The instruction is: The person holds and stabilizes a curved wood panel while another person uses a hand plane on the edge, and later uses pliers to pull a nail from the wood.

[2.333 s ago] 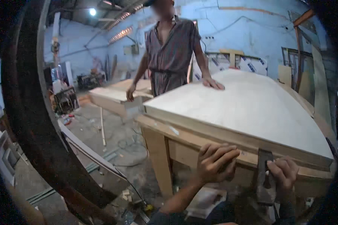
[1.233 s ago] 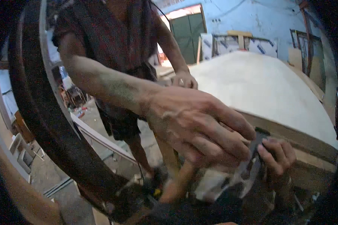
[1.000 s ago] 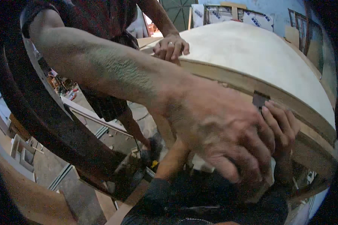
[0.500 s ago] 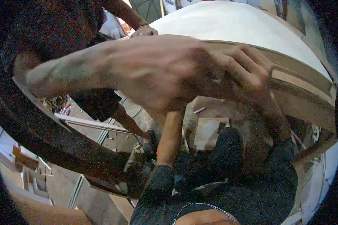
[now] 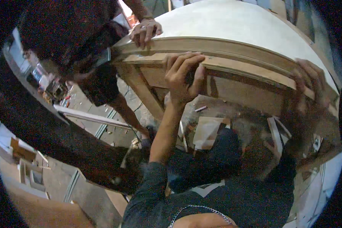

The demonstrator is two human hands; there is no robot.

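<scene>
Under the table's wooden edge (image 5: 216, 66): left hand (image 5: 184, 78) curled on the rail, fingers hooked over to brace it, right hand (image 5: 307, 89) blurred, clasping the same rail farther along, a co-worker's hand (image 5: 145, 32) steadying the far corner.

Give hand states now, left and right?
Left hand: closed, gripping the pale wooden table's edge rail.
Right hand: on the same rail, blurred; grip cannot be told.
</scene>
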